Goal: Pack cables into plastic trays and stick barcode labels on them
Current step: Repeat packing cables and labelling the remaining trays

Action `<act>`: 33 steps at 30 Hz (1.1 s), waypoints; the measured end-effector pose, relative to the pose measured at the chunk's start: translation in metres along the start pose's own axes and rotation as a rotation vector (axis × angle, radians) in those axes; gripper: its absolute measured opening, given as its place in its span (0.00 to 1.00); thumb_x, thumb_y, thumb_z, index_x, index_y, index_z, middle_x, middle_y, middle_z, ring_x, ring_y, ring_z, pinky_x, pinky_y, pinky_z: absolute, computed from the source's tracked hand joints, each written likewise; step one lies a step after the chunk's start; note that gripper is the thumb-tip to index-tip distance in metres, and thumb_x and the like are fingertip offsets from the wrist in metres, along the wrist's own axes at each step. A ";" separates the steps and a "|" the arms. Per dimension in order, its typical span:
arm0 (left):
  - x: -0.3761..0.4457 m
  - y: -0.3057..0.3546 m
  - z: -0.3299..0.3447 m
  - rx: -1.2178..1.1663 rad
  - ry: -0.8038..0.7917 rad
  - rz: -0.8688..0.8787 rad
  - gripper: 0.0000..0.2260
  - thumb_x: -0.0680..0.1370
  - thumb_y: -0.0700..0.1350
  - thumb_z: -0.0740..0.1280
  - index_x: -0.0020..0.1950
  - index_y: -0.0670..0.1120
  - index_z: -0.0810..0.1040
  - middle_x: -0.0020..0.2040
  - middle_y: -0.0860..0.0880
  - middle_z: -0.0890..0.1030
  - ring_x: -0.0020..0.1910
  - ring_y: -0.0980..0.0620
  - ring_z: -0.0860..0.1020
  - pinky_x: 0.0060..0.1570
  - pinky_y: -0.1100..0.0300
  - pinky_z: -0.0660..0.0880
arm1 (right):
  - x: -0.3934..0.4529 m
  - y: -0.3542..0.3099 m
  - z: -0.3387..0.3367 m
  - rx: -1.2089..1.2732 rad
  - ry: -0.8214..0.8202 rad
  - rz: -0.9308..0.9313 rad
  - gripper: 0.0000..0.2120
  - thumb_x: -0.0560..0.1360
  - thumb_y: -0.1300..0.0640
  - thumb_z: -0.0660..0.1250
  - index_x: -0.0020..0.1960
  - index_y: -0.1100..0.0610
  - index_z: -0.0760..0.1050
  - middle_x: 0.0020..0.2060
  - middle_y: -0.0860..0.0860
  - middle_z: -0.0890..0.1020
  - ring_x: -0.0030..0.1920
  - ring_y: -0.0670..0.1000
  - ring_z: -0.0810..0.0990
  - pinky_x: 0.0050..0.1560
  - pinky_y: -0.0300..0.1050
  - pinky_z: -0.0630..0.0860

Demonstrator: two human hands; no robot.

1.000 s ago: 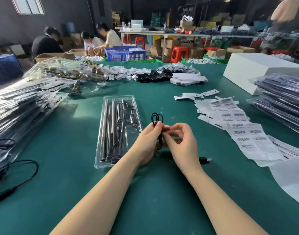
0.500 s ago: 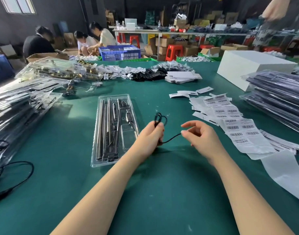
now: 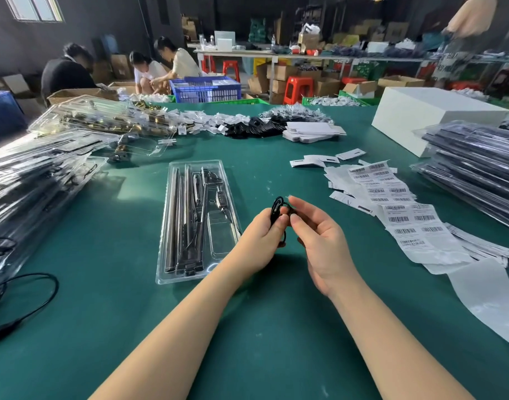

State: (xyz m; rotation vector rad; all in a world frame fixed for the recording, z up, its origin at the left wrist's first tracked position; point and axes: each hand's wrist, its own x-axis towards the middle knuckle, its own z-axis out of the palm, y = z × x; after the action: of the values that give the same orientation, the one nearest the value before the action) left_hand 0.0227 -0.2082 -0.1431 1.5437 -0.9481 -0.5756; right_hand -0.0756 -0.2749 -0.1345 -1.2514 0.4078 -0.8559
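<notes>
Cable coiled, pinched between left hand, right hand

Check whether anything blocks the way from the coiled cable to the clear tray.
Nothing visible does. Left hand and right hand hold the black cable just right of the clear tray; only bare green table lies between.
</notes>
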 end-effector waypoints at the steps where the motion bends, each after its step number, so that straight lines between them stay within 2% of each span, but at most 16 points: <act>1: 0.000 0.000 0.000 -0.039 -0.004 -0.012 0.10 0.83 0.48 0.56 0.57 0.45 0.72 0.57 0.40 0.78 0.53 0.49 0.77 0.48 0.62 0.79 | 0.000 0.000 0.001 -0.002 0.001 -0.012 0.15 0.77 0.69 0.64 0.53 0.51 0.80 0.46 0.44 0.86 0.48 0.40 0.83 0.46 0.31 0.76; 4: 0.000 0.000 0.000 -0.122 -0.022 -0.060 0.10 0.84 0.49 0.56 0.57 0.46 0.73 0.53 0.45 0.81 0.51 0.51 0.80 0.48 0.62 0.78 | 0.000 0.004 0.001 -0.095 0.041 -0.041 0.15 0.75 0.68 0.68 0.50 0.48 0.81 0.48 0.45 0.85 0.51 0.45 0.82 0.54 0.44 0.77; 6: 0.000 0.000 -0.002 -0.231 0.010 -0.094 0.09 0.84 0.48 0.56 0.51 0.46 0.73 0.45 0.49 0.80 0.43 0.55 0.80 0.43 0.63 0.78 | -0.001 0.006 -0.001 -0.142 0.082 -0.046 0.14 0.71 0.64 0.73 0.50 0.46 0.82 0.47 0.44 0.85 0.47 0.43 0.81 0.52 0.41 0.77; 8: 0.001 0.000 -0.003 -0.281 0.037 -0.102 0.09 0.84 0.47 0.56 0.48 0.46 0.72 0.40 0.51 0.78 0.37 0.57 0.78 0.38 0.65 0.77 | -0.001 0.007 -0.003 -0.210 0.114 -0.052 0.14 0.68 0.61 0.77 0.48 0.45 0.82 0.42 0.44 0.85 0.43 0.43 0.81 0.46 0.35 0.77; 10: 0.001 -0.001 -0.002 -0.243 0.026 -0.109 0.09 0.83 0.47 0.57 0.47 0.46 0.72 0.39 0.51 0.77 0.34 0.58 0.76 0.37 0.65 0.76 | -0.003 0.008 -0.003 -0.242 0.124 -0.056 0.11 0.67 0.58 0.78 0.44 0.45 0.83 0.38 0.43 0.85 0.40 0.42 0.83 0.42 0.31 0.76; 12: 0.001 -0.001 -0.001 -0.235 0.006 -0.124 0.09 0.83 0.48 0.57 0.47 0.46 0.72 0.40 0.51 0.78 0.33 0.60 0.77 0.37 0.64 0.76 | -0.005 0.009 -0.002 -0.238 0.138 -0.053 0.09 0.68 0.57 0.78 0.42 0.45 0.83 0.39 0.43 0.86 0.42 0.42 0.84 0.42 0.30 0.76; 16: 0.001 0.002 -0.002 -0.262 -0.012 -0.146 0.12 0.84 0.49 0.55 0.46 0.45 0.72 0.38 0.49 0.78 0.32 0.58 0.78 0.35 0.64 0.76 | -0.007 0.010 0.001 -0.388 0.084 -0.152 0.08 0.73 0.58 0.73 0.47 0.45 0.84 0.40 0.42 0.86 0.41 0.40 0.83 0.43 0.30 0.75; 19: -0.001 0.003 -0.003 -0.255 -0.035 -0.145 0.15 0.84 0.50 0.53 0.49 0.42 0.73 0.40 0.46 0.79 0.32 0.55 0.79 0.35 0.63 0.76 | -0.004 0.009 -0.001 -0.521 0.084 -0.213 0.08 0.73 0.56 0.73 0.48 0.43 0.83 0.37 0.44 0.80 0.34 0.39 0.75 0.37 0.28 0.68; 21: -0.003 0.003 -0.003 -0.250 -0.074 -0.149 0.16 0.84 0.51 0.53 0.52 0.40 0.73 0.38 0.47 0.78 0.32 0.53 0.78 0.34 0.62 0.75 | -0.001 0.009 -0.006 -0.483 0.075 -0.135 0.07 0.72 0.55 0.74 0.45 0.42 0.83 0.35 0.46 0.74 0.30 0.42 0.67 0.33 0.29 0.64; 22: -0.003 0.004 -0.003 -0.238 -0.081 -0.142 0.17 0.84 0.52 0.53 0.52 0.40 0.73 0.36 0.49 0.78 0.31 0.53 0.77 0.34 0.61 0.75 | -0.001 0.009 -0.007 -0.436 0.061 -0.075 0.06 0.71 0.54 0.75 0.44 0.42 0.82 0.36 0.48 0.74 0.31 0.43 0.65 0.33 0.30 0.65; 24: -0.004 0.006 -0.002 -0.172 -0.059 -0.106 0.17 0.84 0.53 0.52 0.48 0.43 0.73 0.31 0.52 0.74 0.29 0.53 0.73 0.31 0.61 0.73 | -0.001 0.010 -0.009 -0.414 0.035 0.002 0.09 0.71 0.51 0.74 0.49 0.41 0.78 0.41 0.48 0.76 0.34 0.45 0.67 0.38 0.33 0.68; 26: -0.002 0.009 -0.002 -0.130 -0.043 -0.071 0.19 0.84 0.55 0.51 0.45 0.45 0.74 0.27 0.55 0.71 0.26 0.55 0.69 0.28 0.60 0.69 | 0.000 0.009 -0.010 -0.444 -0.041 0.043 0.12 0.73 0.48 0.72 0.54 0.37 0.75 0.44 0.44 0.76 0.37 0.46 0.68 0.40 0.34 0.68; 28: -0.002 0.013 -0.003 -0.158 -0.064 -0.098 0.22 0.82 0.59 0.50 0.44 0.46 0.73 0.24 0.57 0.67 0.24 0.55 0.65 0.27 0.61 0.64 | -0.001 0.008 -0.008 -0.470 -0.147 0.057 0.10 0.75 0.46 0.68 0.55 0.35 0.75 0.46 0.45 0.76 0.39 0.46 0.67 0.41 0.32 0.68; 31: -0.003 0.018 -0.004 -0.182 -0.134 -0.175 0.27 0.75 0.69 0.46 0.38 0.49 0.71 0.24 0.54 0.63 0.23 0.54 0.61 0.25 0.63 0.61 | -0.005 0.004 -0.002 -0.489 -0.207 0.037 0.08 0.74 0.41 0.63 0.51 0.29 0.75 0.51 0.51 0.74 0.40 0.49 0.68 0.49 0.35 0.70; 33: -0.004 0.017 -0.004 -0.138 -0.164 -0.196 0.28 0.72 0.72 0.43 0.31 0.51 0.66 0.23 0.54 0.63 0.23 0.54 0.60 0.24 0.64 0.60 | -0.007 0.002 0.002 -0.459 -0.218 0.035 0.07 0.70 0.37 0.61 0.45 0.30 0.76 0.54 0.54 0.72 0.46 0.55 0.75 0.59 0.44 0.74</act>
State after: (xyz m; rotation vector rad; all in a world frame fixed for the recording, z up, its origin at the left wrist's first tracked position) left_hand 0.0192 -0.2030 -0.1266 1.4908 -0.8652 -0.8999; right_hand -0.0780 -0.2677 -0.1373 -1.7373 0.4636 -0.6022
